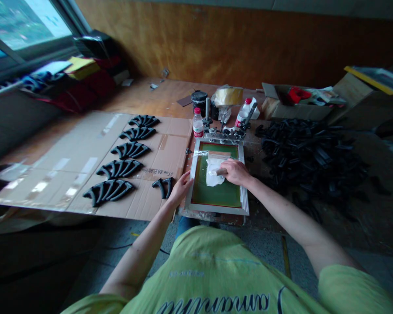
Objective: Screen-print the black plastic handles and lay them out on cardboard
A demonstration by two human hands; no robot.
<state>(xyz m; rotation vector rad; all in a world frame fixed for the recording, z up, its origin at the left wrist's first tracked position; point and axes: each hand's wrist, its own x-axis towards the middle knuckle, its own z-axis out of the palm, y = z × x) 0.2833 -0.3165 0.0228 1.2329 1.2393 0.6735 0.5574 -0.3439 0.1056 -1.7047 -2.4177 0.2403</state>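
Observation:
A screen printing frame with a green mesh lies before me, its far end at a metal hinge clamp. At its left edge my left hand holds the rim, fingers partly hidden. My right hand is closed on a white cloth over the mesh; a short pale end juts from the grip, too small to name. Just beyond the cloth lies a wooden-edged squeegee. Left of my left hand, a pair of black curved handle-like parts rests on cardboard.
Several fanned rows of black parts lie on the cardboard sheet. To the right is a heap of black parts. Behind the frame stand red-capped bottles and a black tub. An open carton sits back right.

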